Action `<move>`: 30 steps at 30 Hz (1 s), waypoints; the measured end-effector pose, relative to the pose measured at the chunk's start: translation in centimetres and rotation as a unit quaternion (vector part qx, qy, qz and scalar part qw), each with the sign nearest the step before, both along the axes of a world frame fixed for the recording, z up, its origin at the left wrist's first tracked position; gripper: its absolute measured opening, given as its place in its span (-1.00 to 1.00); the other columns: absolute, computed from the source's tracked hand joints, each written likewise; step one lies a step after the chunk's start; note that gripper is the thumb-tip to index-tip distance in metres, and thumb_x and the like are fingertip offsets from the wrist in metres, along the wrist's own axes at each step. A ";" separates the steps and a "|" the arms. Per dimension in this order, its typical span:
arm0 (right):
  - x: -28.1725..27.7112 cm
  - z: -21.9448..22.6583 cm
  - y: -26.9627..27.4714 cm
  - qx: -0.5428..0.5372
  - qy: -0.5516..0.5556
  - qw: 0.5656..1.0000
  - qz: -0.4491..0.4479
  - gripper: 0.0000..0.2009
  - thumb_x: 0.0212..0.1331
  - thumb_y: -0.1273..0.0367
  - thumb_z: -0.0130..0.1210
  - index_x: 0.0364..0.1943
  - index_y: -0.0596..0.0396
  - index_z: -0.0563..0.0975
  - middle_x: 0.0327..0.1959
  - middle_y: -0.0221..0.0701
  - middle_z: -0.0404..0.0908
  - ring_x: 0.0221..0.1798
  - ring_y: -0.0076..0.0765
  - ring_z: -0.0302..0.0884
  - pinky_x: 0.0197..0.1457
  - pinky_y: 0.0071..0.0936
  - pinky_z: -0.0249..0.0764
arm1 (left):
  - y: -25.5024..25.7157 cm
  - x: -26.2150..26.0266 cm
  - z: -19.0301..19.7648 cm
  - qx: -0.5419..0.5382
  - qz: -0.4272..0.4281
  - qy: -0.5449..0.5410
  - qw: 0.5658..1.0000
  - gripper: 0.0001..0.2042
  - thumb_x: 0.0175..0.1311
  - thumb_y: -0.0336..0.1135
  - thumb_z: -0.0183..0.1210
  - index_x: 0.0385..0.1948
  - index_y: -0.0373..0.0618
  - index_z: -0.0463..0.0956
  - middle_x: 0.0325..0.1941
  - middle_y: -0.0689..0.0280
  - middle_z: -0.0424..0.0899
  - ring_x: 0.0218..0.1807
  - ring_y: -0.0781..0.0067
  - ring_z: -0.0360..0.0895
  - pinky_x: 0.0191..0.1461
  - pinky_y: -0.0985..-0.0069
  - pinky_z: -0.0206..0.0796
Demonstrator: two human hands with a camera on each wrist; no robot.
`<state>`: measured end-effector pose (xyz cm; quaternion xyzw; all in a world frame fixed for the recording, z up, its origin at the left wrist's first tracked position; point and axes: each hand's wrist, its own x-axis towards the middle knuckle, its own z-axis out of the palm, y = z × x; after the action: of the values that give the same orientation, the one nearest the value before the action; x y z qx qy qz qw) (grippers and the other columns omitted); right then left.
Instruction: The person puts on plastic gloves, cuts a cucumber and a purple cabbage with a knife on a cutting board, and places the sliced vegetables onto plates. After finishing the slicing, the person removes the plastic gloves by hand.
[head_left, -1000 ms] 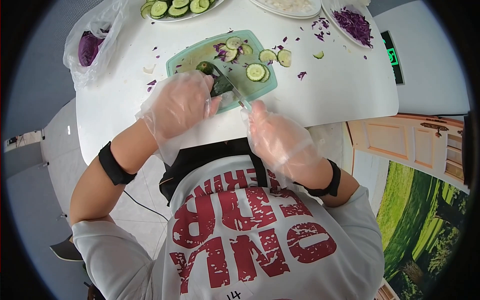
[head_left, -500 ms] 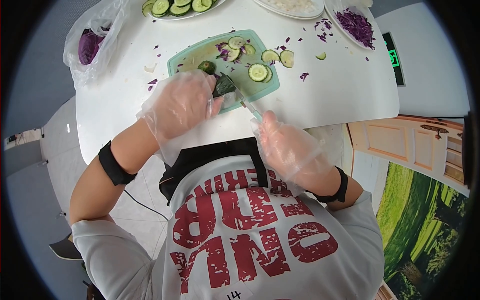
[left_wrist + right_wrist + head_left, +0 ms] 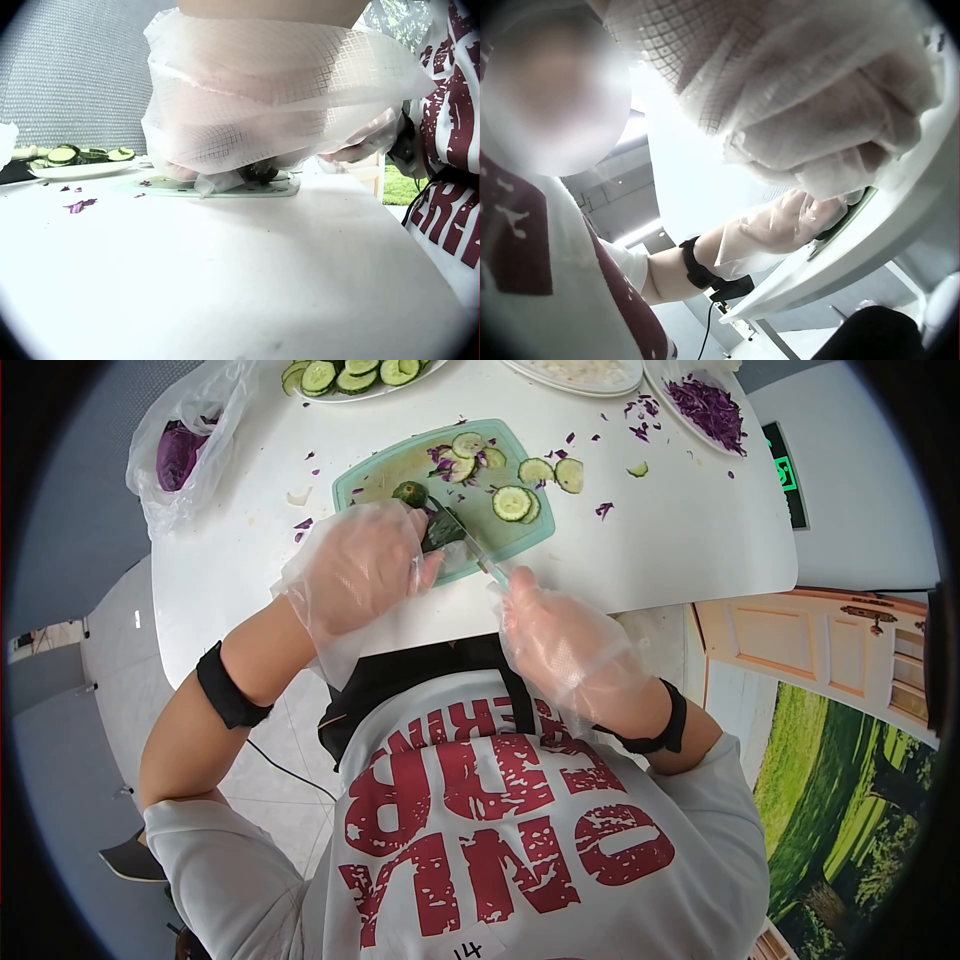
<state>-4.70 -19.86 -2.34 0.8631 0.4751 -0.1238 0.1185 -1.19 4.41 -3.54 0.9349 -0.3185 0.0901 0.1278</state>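
In the head view my left hand (image 3: pixel 362 568), in a clear plastic glove, holds a dark green piece of cucumber (image 3: pixel 438 534) on a pale green cutting board (image 3: pixel 368 482). My right hand (image 3: pixel 565 638), gloved too, grips the handle of a knife (image 3: pixel 474 550). Its blade slants up and left across the cucumber, beside my left fingertips. A cucumber end (image 3: pixel 410 493) sits just beyond the left fingers. Cut slices (image 3: pixel 512 504) and purple cabbage shreds lie farther up the board. Folds of glove over the left hand (image 3: pixel 247 105) mostly hide the cucumber in the left wrist view.
Loose cucumber slices (image 3: pixel 568 475) and cabbage bits lie on the white table (image 3: pixel 660 540). Along the far side stand a plate of cucumber slices (image 3: pixel 360 375), a plate of pale pieces (image 3: pixel 575 372), a plate of shredded purple cabbage (image 3: pixel 706 415) and a plastic bag (image 3: pixel 215 420) holding cabbage.
My right hand and the knife drew back to the lower right, then came forward to the upper left again over the cucumber. The left hand stays in place.
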 end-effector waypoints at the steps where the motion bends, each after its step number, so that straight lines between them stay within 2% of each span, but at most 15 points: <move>1: 0.3 1.2 0.3 -0.080 -0.055 0.991 0.089 -0.89 0.16 0.42 -0.01 -0.31 0.12 0.51 -0.48 -0.50 0.38 -0.32 -0.51 0.42 -0.16 -0.61 0.34 | 0.0 0.0 0.1 0.005 0.004 0.006 1.000 -0.72 0.19 -0.19 0.19 -0.42 -0.29 0.45 -0.47 0.13 0.48 -0.33 0.12 0.50 -0.21 0.30 0.38; 2: 0.2 0.6 0.4 -0.080 -0.055 0.991 0.089 -0.89 0.16 0.42 -0.01 -0.31 0.12 0.51 -0.48 -0.50 0.38 -0.32 -0.51 0.42 -0.16 -0.61 0.34 | -0.1 0.0 0.1 0.010 0.008 0.012 1.000 -0.71 0.19 -0.19 0.19 -0.42 -0.29 0.45 -0.48 0.12 0.48 -0.34 0.11 0.50 -0.22 0.29 0.38; 4: 0.1 -0.8 0.7 0.022 0.067 0.991 -0.114 -0.88 0.17 0.41 -0.01 -0.30 0.14 0.50 -0.48 -0.47 0.39 -0.31 -0.51 0.44 -0.14 -0.59 0.35 | -0.1 0.0 0.1 0.008 0.008 0.010 1.000 -0.71 0.19 -0.19 0.19 -0.43 -0.29 0.44 -0.49 0.12 0.48 -0.34 0.11 0.50 -0.21 0.29 0.38; 8: 0.8 0.3 1.2 0.051 0.179 0.963 -0.194 -0.89 0.20 0.44 -0.02 -0.25 0.19 0.44 -0.47 -0.39 0.43 -0.31 -0.39 0.50 -0.16 -0.50 0.41 | 0.0 0.0 0.0 0.012 0.006 0.003 1.000 -0.70 0.20 -0.17 0.18 -0.43 -0.29 0.44 -0.50 0.11 0.47 -0.34 0.11 0.49 -0.21 0.29 0.38; 10: 0.7 0.6 1.1 0.182 0.236 0.910 -0.289 -0.88 0.26 0.46 -0.03 -0.20 0.21 0.37 -0.46 -0.28 0.49 -0.32 -0.21 0.56 -0.21 -0.35 0.47 | -0.1 0.0 -0.1 0.015 0.005 -0.009 1.000 -0.70 0.19 -0.17 0.17 -0.43 -0.29 0.44 -0.50 0.12 0.47 -0.35 0.11 0.49 -0.21 0.29 0.37; 11: 0.8 0.7 1.1 0.182 0.237 0.910 -0.288 -0.88 0.26 0.46 -0.03 -0.20 0.21 0.37 -0.46 -0.28 0.49 -0.32 -0.21 0.56 -0.21 -0.35 0.47 | -0.1 0.0 -0.2 0.019 0.004 -0.020 1.000 -0.71 0.19 -0.17 0.16 -0.43 -0.29 0.45 -0.50 0.13 0.48 -0.35 0.11 0.49 -0.21 0.28 0.37; 13: 0.9 0.9 1.0 0.195 0.237 0.900 -0.310 -0.88 0.30 0.46 -0.03 -0.18 0.18 0.32 -0.48 -0.18 0.51 -0.36 -0.03 0.57 -0.29 -0.23 0.48 | 0.0 0.1 0.1 0.025 0.007 0.005 1.000 -0.71 0.18 -0.18 0.15 -0.41 -0.30 0.45 -0.48 0.12 0.48 -0.34 0.10 0.49 -0.19 0.27 0.37; 16: 0.9 1.0 1.0 0.192 0.226 0.902 -0.313 -0.90 0.31 0.45 -0.04 -0.21 0.16 0.31 -0.51 -0.15 0.52 -0.39 0.02 0.56 -0.32 -0.18 0.46 | 0.1 -0.1 0.2 0.030 0.007 0.024 0.999 -0.72 0.14 -0.20 0.14 -0.38 -0.30 0.44 -0.44 0.11 0.48 -0.31 0.09 0.49 -0.16 0.25 0.37; 19: 1.2 1.0 0.7 0.183 0.203 0.925 -0.263 -0.75 0.27 0.41 -0.03 -0.07 0.29 0.29 -0.53 -0.18 0.61 -0.45 -0.07 0.63 -0.40 -0.23 0.51 | 0.0 -0.3 0.3 0.035 0.009 0.033 0.999 -0.72 0.11 -0.21 0.13 -0.36 -0.31 0.43 -0.41 0.08 0.48 -0.28 0.08 0.48 -0.13 0.24 0.36; 21: 1.1 0.7 0.6 0.203 0.215 0.916 -0.271 -0.82 0.30 0.42 -0.04 -0.13 0.23 0.29 -0.52 -0.13 0.56 -0.43 0.00 0.59 -0.37 -0.17 0.47 | 0.0 -0.3 0.7 0.040 0.013 0.049 0.998 -0.71 0.10 -0.22 0.13 -0.35 -0.32 0.42 -0.40 0.07 0.47 -0.27 0.08 0.48 -0.12 0.24 0.36; 23: 0.9 0.7 0.5 0.223 0.227 0.906 -0.279 -0.87 0.32 0.43 -0.04 -0.20 0.17 0.28 -0.52 -0.09 0.51 -0.40 0.07 0.55 -0.34 -0.12 0.43 | 0.1 -0.3 1.0 0.065 0.017 0.114 0.991 -0.65 0.13 -0.24 0.14 -0.19 -0.36 0.38 -0.28 -0.01 0.42 -0.18 -0.04 0.42 -0.05 0.18 0.30; 26: 0.6 0.7 -0.1 0.222 0.222 0.909 -0.273 -0.86 0.33 0.42 -0.05 -0.19 0.17 0.27 -0.51 -0.08 0.52 -0.42 0.07 0.55 -0.35 -0.11 0.43 | 0.2 -0.2 0.6 0.056 -0.007 0.049 0.997 -0.70 0.13 -0.20 0.10 -0.34 -0.33 0.40 -0.41 0.08 0.45 -0.28 0.09 0.45 -0.13 0.25 0.35; 28: 0.3 -0.1 -0.9 0.213 0.159 0.948 -0.175 -0.86 0.33 0.42 -0.04 -0.20 0.16 0.27 -0.54 -0.09 0.52 -0.45 0.09 0.54 -0.38 -0.10 0.42 | 0.3 -0.1 0.5 0.056 -0.013 0.045 0.997 -0.69 0.14 -0.19 0.09 -0.33 -0.33 0.40 -0.41 0.09 0.44 -0.28 0.10 0.45 -0.13 0.25 0.34; 29: 0.2 -0.1 -1.0 0.212 0.160 0.948 -0.175 -0.86 0.33 0.42 -0.04 -0.20 0.16 0.27 -0.54 -0.09 0.52 -0.45 0.09 0.54 -0.38 -0.10 0.42 | 0.3 -0.1 0.4 0.056 -0.019 0.041 0.997 -0.69 0.16 -0.19 0.08 -0.31 -0.33 0.39 -0.40 0.09 0.44 -0.27 0.10 0.44 -0.13 0.26 0.33; 30: 0.0 0.1 -1.0 0.177 0.123 0.966 -0.142 -0.86 0.31 0.41 -0.04 -0.20 0.18 0.31 -0.54 -0.15 0.52 -0.44 -0.01 0.55 -0.36 -0.18 0.43 | 0.3 -0.1 0.4 0.056 -0.019 0.041 0.997 -0.69 0.16 -0.19 0.08 -0.31 -0.33 0.39 -0.40 0.09 0.44 -0.27 0.10 0.44 -0.13 0.26 0.33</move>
<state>-4.74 -20.88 -2.22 0.9070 0.3731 -0.1585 -0.1140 -1.33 4.75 -3.11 0.9373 -0.3353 0.0316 0.0899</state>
